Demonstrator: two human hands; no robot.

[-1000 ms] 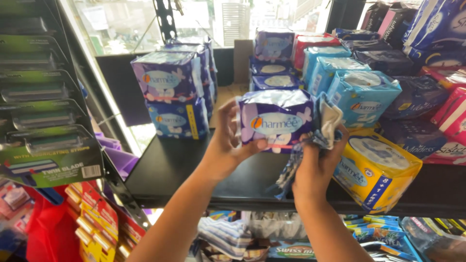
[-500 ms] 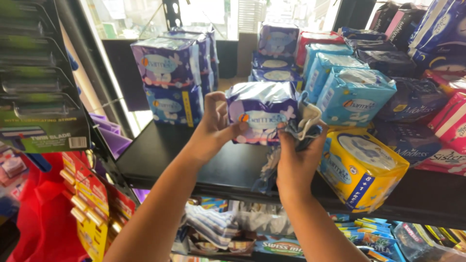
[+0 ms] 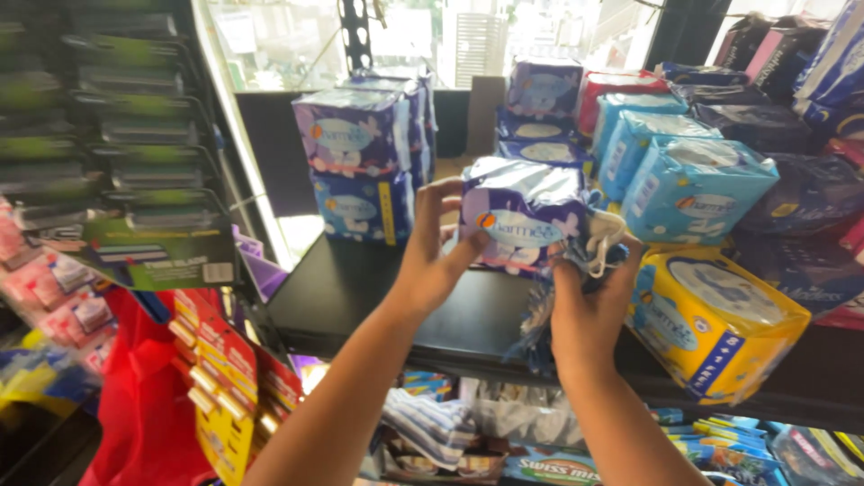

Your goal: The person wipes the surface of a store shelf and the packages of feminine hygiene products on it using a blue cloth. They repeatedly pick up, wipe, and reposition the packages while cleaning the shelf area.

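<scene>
The left hand (image 3: 432,256) grips a purple packet (image 3: 522,216) at its nine o'clock edge; the right hand (image 3: 585,301) clutches a cloth (image 3: 598,238) at four o'clock — the packet looks soft, light and slippery.

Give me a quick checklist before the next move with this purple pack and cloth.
1. Left hand grips the purple pack: ok.
2. Right hand holds the cloth against the pack: ok.
3. Pack lifted off the black shelf: ok.
4. Bare shelf space below the pack: ok.
5. Yellow pack fully on the shelf: not ok, it overhangs the front edge.
6. Pack's back side clean: cannot tell.
</scene>
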